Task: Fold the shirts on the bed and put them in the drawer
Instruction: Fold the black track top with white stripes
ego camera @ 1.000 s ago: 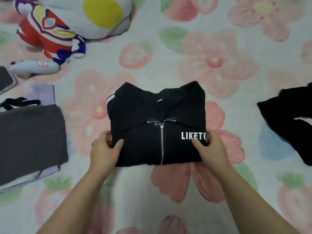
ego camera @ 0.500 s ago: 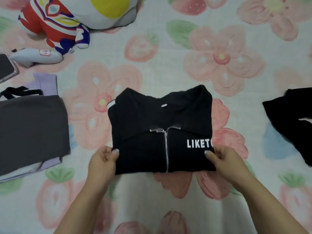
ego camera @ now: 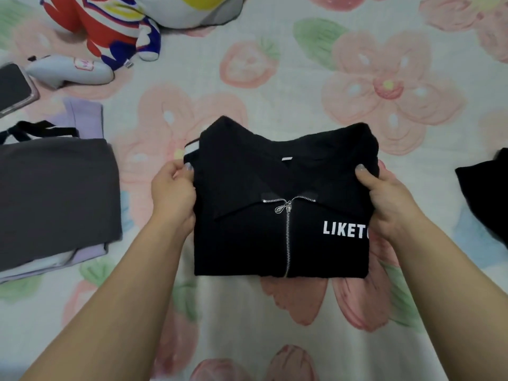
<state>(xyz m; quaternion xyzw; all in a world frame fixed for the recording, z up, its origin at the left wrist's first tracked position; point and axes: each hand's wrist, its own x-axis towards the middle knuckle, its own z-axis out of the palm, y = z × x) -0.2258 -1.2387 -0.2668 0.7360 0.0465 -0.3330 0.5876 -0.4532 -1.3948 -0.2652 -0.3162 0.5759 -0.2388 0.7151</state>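
Note:
A folded black zip shirt (ego camera: 247, 237) with white "LIKETO" lettering lies in the middle of the flowered bed sheet (ego camera: 302, 78). My left hand (ego camera: 171, 195) grips its left edge, thumb on top. My right hand (ego camera: 384, 198) grips its right edge, thumb over the collar side and covering the end of the lettering. A stack of folded shirts (ego camera: 52, 188), dark grey on top with lilac and white beneath, lies at the left. Another black garment (ego camera: 486, 193) lies unfolded at the right edge. No drawer is in view.
A red, blue and white plush toy (ego camera: 110, 26) and a pale grey cushion (ego camera: 192, 9) lie at the top left. A phone (ego camera: 13, 89) and a small white object (ego camera: 71, 72) lie near the left edge. A black strap (ego camera: 35, 132) sits behind the stack.
Both hands have slid from the shirt's near corners up along its sides to the middle. The shirt now sits closer to me and looks slightly raised.

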